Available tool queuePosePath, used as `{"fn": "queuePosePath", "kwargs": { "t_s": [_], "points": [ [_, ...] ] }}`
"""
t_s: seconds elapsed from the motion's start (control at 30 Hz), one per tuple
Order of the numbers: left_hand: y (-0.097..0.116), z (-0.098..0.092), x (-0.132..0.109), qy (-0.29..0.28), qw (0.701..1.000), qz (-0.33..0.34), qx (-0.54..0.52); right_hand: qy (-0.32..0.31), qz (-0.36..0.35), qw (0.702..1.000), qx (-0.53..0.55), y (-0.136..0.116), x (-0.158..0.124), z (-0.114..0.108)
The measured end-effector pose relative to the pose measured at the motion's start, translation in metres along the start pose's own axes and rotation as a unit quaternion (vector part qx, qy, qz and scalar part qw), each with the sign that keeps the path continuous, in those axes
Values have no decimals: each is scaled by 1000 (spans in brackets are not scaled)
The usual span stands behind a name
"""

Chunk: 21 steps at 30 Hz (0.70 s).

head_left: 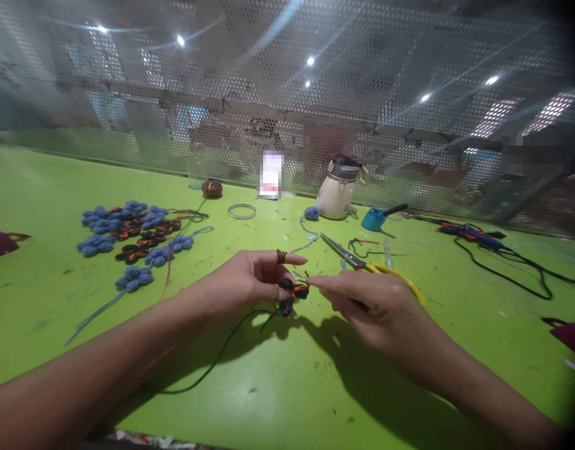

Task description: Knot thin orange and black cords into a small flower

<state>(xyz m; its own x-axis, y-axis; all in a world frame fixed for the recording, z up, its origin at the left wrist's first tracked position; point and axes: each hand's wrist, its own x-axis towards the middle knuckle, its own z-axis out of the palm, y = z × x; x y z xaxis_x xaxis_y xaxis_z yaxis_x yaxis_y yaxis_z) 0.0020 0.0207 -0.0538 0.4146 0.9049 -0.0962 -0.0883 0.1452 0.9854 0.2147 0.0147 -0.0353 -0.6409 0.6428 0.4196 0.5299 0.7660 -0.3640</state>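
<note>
Crocheted yarn flower (291,294), small and dark with red and orange flecks, is held just above the near middle of a lime-green tabletop (250,400). The left hand (250,275) pinches its left edge between thumb and fingers, with a strand of yarn wound around the raised index finger. The right hand (376,300) is closed on a slim hook (300,280), mostly hidden, whose tip meets the flower's far side. A dark green strand (217,358) trails from the flower toward the near left.

The flower looks very light, soft and springy, with little slip; its open loops are probably the fragile part, liable to unravel if tugged. A finished petal or the centre seems the best place to grip, clear of the hook.

To the left lie blue crocheted flowers (134,278) and darker ones (134,251); yellow-handled scissors (362,265) lie just beyond the right hand. Farther back are a striped yarn ball (212,189) and a pale bottle (337,197).
</note>
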Motion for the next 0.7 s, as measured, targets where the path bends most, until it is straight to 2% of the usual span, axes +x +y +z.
{"fn": "queuePosePath", "kwargs": {
  "t_s": [0.2,0.4,0.57,0.7],
  "points": [
    [1,1,0,13,1000,-8,0,21,105,989,101,-1,5,-2],
    [3,1,-3,6,1000,8,19,8,211,959,191,6,7,-1],
    [3,2,-5,36,999,12,0,-9,263,936,236,11,8,-2],
    [3,3,-6,22,1000,7,-19,-9,275,934,228,11,8,-3]
  ]
}}
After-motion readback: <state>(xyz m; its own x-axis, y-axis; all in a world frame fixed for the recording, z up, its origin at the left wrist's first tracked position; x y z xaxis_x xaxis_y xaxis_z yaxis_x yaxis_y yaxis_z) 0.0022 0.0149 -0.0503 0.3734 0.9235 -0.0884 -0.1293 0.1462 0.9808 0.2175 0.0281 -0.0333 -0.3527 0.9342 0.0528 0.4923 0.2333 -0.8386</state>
